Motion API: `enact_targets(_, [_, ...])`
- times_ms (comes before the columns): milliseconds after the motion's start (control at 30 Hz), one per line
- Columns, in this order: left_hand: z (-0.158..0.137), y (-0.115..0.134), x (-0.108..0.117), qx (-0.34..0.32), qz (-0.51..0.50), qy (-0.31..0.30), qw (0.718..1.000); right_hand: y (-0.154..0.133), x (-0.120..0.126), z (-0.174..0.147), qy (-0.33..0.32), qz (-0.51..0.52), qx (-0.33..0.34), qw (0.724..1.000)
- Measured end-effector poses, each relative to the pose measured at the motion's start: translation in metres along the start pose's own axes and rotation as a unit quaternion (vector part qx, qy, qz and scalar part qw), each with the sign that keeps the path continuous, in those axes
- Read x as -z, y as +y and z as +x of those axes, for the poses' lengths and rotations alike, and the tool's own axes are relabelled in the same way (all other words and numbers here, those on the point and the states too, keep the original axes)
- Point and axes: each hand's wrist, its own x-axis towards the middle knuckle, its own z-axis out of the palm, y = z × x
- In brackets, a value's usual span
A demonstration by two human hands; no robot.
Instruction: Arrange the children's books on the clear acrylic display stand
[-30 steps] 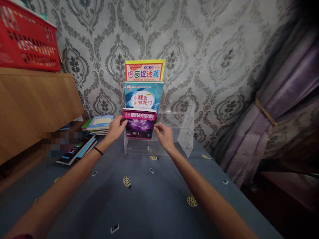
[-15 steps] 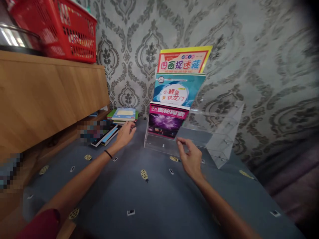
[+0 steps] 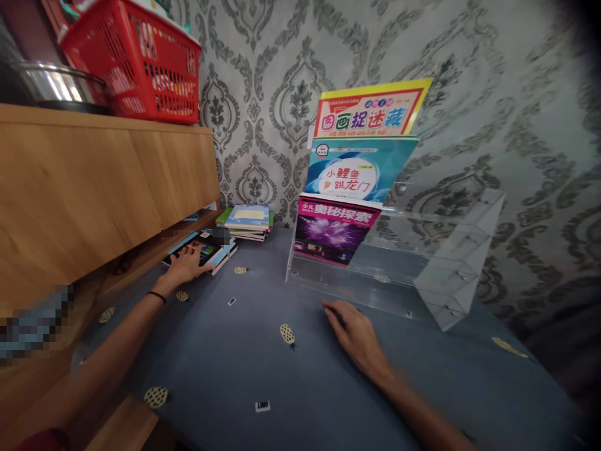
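Observation:
My left hand [image 3: 186, 265] lies with spread fingers on a dark-covered book [image 3: 213, 245], the top one of a low pile at the left of the table. My right hand [image 3: 354, 335] is low over the table in front of the rack, its fingers loosely curled, thumb and forefinger tips close together, and nothing in it. A clear acrylic book rack [image 3: 441, 282] holds three books in its left column: a yellow-edged picture book [image 3: 364, 116] on top, a teal book [image 3: 359, 169] in the middle and a purple-and-pink book [image 3: 331, 232] below.
Behind the dark book is another stack of books [image 3: 248, 216], a blue one uppermost. A wooden cabinet [image 3: 103, 188] borders the left side, carrying a red basket [image 3: 164, 69] and a metal bowl [image 3: 61, 84]. Blue-grey cloth [image 3: 225, 369] covers the table, with patterned wallpaper behind.
My left hand has moved from beside the far stack onto the dark book. My right hand has drawn back and down from the rack's front. The view has shifted left.

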Motion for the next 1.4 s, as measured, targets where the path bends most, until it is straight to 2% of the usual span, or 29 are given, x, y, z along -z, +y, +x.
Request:
enact_targets(267, [-0.019,-0.005,0.008,-0.029,0.076,-0.064,0.995,-0.002,0.0,0.001,-0.016,-0.004,0.018,1.0])
enact_targets(467, [-0.046,0.006,0.014,-0.066,0.127,-0.073,0.987,-0.002,-0.001,0.0,-0.022,-0.008,0.018,1.0])
enact_targets(667, [-0.096,0.026,0.004,-0.114,0.147,-0.062,0.981,-0.002,-0.001,0.0,-0.023,-0.018,0.033,0.999])
enact_targets(833, [-0.148,0.045,-0.009,-0.214,0.134,-0.09,0.963,-0.004,-0.001,0.0,-0.035,-0.023,0.033,0.999])
enact_targets(967, [-0.173,0.064,-0.006,-0.27,0.106,-0.114,0.95,-0.003,-0.003,0.0,-0.033,-0.026,0.036,0.998])
enact_targets(1100, [-0.176,0.076,0.002,-0.326,0.066,-0.133,0.934,-0.006,-0.002,0.0,-0.033,-0.021,0.031,0.999])
enact_targets(1233, [-0.166,0.075,0.009,-0.399,-0.01,-0.165,0.902,-0.009,0.0,0.0,-0.036,-0.011,0.017,0.999])
enact_targets(1400, [-0.158,0.066,0.016,-0.419,-0.082,-0.203,0.881,-0.022,-0.003,-0.002,-0.051,0.009,0.01,0.999])
